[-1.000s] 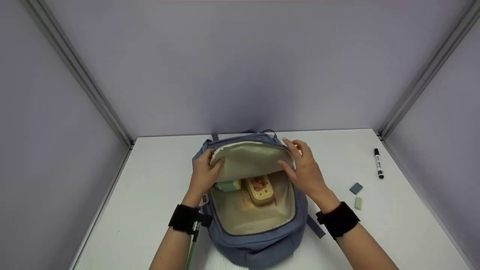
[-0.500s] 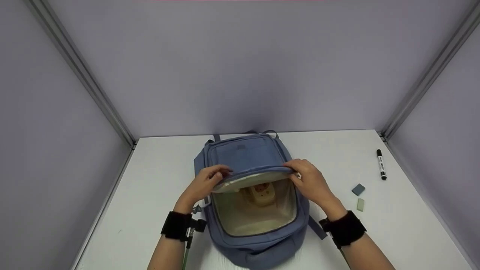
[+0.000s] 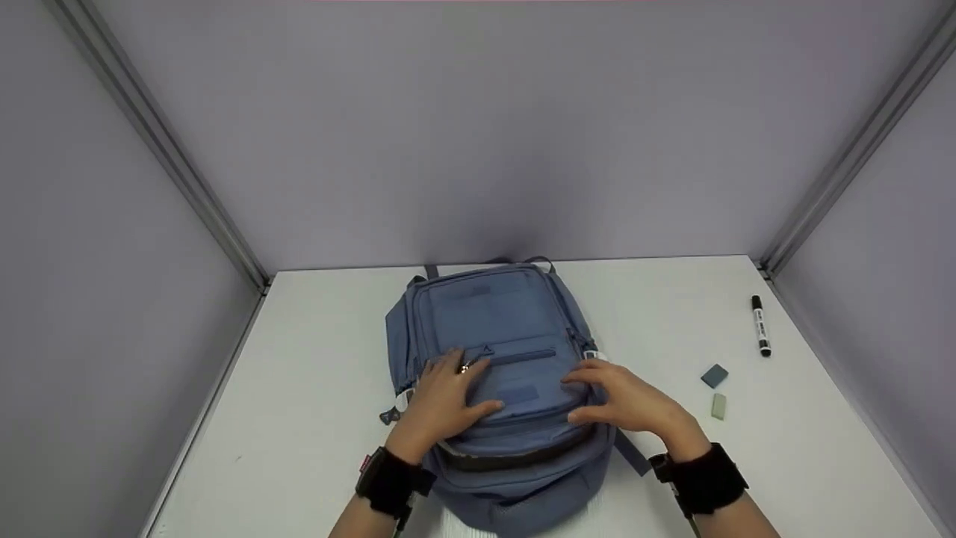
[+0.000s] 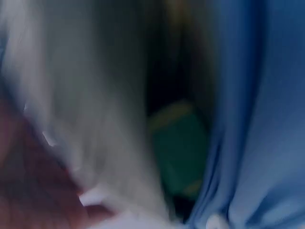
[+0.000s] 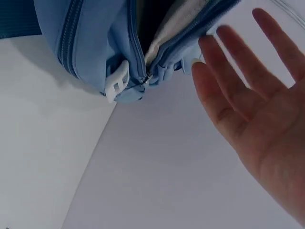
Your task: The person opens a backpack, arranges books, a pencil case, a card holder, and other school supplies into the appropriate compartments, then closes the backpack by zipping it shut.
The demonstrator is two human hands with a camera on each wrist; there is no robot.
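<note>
Both hands are laid flat, fingers spread, on the backpack (image 3: 493, 351) flap: left hand (image 3: 446, 400) at the flap's 8 o'clock, right hand (image 3: 627, 400) at its 4 o'clock; nothing is pinched. The backpack is lying mid-table (image 3: 314, 388), flap folded down, a dark gap seen along the near rim. At 3 o'clock, well apart, a marker (image 3: 760, 326), a blue eraser (image 3: 714, 376) and a green eraser (image 3: 718, 406) are seen. The left wrist view is blurred.
</note>
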